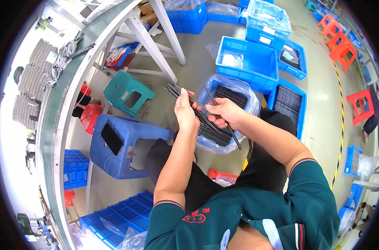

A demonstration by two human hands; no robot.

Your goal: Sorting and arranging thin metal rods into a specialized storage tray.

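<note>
My left hand [186, 109] is closed around a small bundle of thin dark rods [172, 90], whose ends stick out past the thumb toward the upper left. Close beside it, my right hand [223, 111] grips a dark rod [235, 138] that slants from upper left to lower right. More of the bundle runs between the two hands, and the fingers partly hide it. Below them is a blue bin lined with clear plastic [251, 96], holding many similar dark rods [229, 96] in rows.
An open blue bin [248, 71] and a bin of dark strips [286, 104] stand beyond, right of my hands. To the left are a green stool [123, 89], a blue stool [101, 154] bearing a black phone [112, 139], and a long workbench [64, 112]. Blue crates [118, 216] sit lower left.
</note>
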